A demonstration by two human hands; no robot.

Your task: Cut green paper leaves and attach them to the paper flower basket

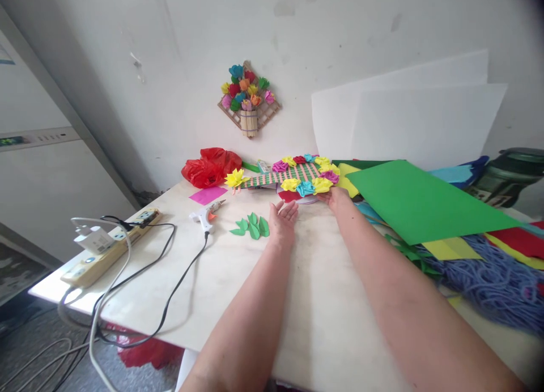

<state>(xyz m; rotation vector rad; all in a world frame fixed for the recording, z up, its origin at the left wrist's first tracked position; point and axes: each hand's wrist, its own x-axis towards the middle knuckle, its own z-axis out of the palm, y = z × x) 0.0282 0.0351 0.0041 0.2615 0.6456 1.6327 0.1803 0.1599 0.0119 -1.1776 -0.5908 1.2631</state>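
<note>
Two hands at the table's far edge. Left to right: power strip (111,246) at left edge, cord trailing off; glue gun (207,215); green paper leaves (251,228). Left hand (283,217) open, fingers loosely spread, just short of the woven paper-flower frame (297,175). Right hand (335,198) touches the frame's near edge; grip hidden, cannot tell. Risk: a careless pull could crush flowers; slack cord may snag.

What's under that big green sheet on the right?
Under the green sheet, yellow paper, red paper, light blue paper and blue yarn stick out. Whatever lies beneath its middle is covered.
</note>
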